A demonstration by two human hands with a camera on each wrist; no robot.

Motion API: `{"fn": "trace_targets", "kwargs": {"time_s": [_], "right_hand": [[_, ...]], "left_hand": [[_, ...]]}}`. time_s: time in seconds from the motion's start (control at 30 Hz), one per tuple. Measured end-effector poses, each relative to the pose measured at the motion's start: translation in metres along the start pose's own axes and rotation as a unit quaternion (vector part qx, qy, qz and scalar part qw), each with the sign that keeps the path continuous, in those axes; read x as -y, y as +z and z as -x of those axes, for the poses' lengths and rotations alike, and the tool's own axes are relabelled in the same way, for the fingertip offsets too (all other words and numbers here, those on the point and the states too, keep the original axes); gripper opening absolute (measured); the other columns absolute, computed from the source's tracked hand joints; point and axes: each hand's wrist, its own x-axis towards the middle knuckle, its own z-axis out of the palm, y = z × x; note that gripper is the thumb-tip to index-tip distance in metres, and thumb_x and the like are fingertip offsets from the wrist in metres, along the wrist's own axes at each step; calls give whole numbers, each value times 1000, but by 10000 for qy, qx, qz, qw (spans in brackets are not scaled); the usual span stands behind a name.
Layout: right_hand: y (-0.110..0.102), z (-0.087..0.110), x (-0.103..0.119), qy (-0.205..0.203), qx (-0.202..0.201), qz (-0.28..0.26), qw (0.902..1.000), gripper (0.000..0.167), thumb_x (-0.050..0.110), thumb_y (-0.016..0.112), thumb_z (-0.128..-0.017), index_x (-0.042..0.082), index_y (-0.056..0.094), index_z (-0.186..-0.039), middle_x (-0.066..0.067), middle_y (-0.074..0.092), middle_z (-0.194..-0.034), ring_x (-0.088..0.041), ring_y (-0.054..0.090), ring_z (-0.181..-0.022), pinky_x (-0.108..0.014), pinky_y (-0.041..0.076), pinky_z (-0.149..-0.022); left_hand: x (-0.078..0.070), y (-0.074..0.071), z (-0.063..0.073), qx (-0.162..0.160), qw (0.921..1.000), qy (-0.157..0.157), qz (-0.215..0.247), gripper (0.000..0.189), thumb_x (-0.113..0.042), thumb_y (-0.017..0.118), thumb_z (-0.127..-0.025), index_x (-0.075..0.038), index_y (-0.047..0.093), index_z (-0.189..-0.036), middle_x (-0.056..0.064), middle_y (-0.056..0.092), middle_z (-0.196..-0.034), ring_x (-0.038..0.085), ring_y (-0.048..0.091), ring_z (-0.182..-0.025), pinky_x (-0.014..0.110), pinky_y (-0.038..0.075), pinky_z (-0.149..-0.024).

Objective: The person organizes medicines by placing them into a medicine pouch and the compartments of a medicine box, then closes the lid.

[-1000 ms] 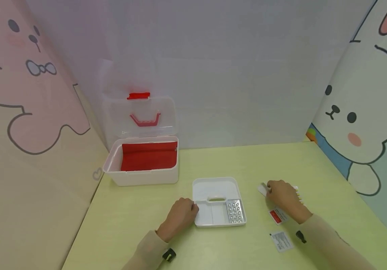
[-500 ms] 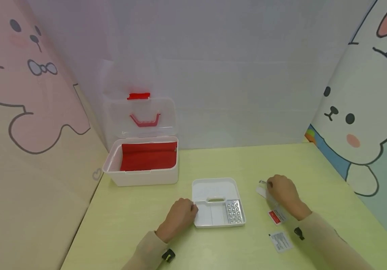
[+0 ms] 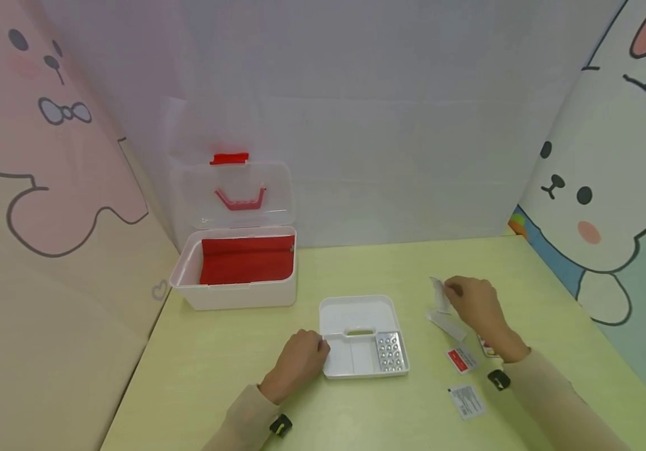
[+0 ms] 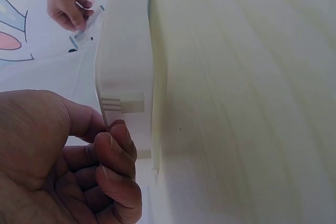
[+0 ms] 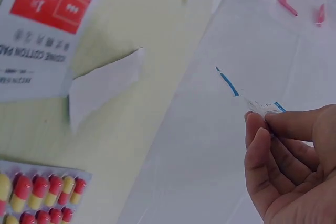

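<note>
Thin clear-and-white packet with blue edges (image 3: 438, 294): one, raised above the pale yellow-green tabletop (image 3: 379, 413), pinched between the thumb and curled fingers of my right hand (image 3: 475, 307). White plastic case with opened lid (image 3: 356, 311): one, flat on that tabletop, its left edge pinched by my left hand (image 3: 298, 360), fingers curled; silver tablet blister (image 3: 391, 352) in its rightmost compartment. White paper strip (image 3: 447, 326): one, which I log on the tabletop beside a red-and-white cotton-pad sachet (image 3: 462, 360)
</note>
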Motion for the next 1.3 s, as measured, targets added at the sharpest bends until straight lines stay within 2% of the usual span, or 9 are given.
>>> {"fn": "trace_targets", "kwargs": {"time_s": [0.17, 0.37, 0.5, 0.63, 0.83, 1.13, 1.3], "right_hand": [[-9, -1, 20, 106, -57, -403, 9991, 13, 11, 65, -93, 2, 73, -98, -10, 75, -79, -17, 67, -61, -30, 51, -58], [-15, -1, 42, 232, -120, -838, 9961, 13, 13, 65, -93, 3, 71, -100, -13, 76, -86, -22, 72, -68, -22, 49, -54], [-17, -1, 55, 310, -84, -1073, 9937, 12, 13, 65, -94, 4, 71, -100, -13, 76, -85, -19, 71, -65, -20, 50, -54], [-14, 1, 68, 296, 133, -1176, 9925, 10, 11, 65, -93, 5, 70, -100, -11, 76, -84, -16, 70, -64, -20, 51, -55], [1, 6, 83, 249, 558, -1602, 9852, 8, 8, 66, -92, 4, 69, -98, -10, 75, -84, -20, 71, -67, -18, 53, -57], [40, 21, 101, 92, 1038, -2029, 9737, 6, 10, 67, -91, 6, 71, -93, -4, 74, -77, -15, 69, -63, -18, 51, -56], [56, 27, 109, 202, 1216, -1933, 9734, 5, 14, 69, -90, 10, 72, -89, 0, 73, -77, -5, 65, -63, -18, 50, -59]], "left_hand": [[0, -1, 0, 14, 10000, -11, -1, 39, -15, 51, -92, -14, 50, -54, -8, 34, -51, 7, 32, -46, 22, 27, -43], [0, 0, 0, 16, 10000, -7, -44, 38, -15, 52, -93, -14, 51, -54, -8, 35, -51, 7, 32, -46, 22, 27, -43], [1, 1, 0, -36, 9999, 34, -106, 39, -15, 52, -92, -15, 49, -53, -8, 34, -50, 6, 31, -46, 22, 26, -42], [2, 1, -1, -95, 9998, 89, -136, 40, -14, 52, -91, -15, 47, -52, -8, 33, -50, 6, 30, -46, 22, 26, -42], [2, 1, -2, -2, 10000, 7, -49, 39, -16, 52, -93, -14, 50, -54, -8, 35, -50, 6, 32, -46, 22, 27, -42], [0, 1, -1, -89, 9997, 110, -208, 41, -14, 52, -93, -15, 46, -52, -8, 34, -50, 7, 30, -45, 22, 26, -41], [-1, 0, 0, -54, 9998, 104, -163, 41, -14, 52, -92, -14, 46, -52, -8, 34, -50, 6, 30, -45, 22, 26, -41]]}}
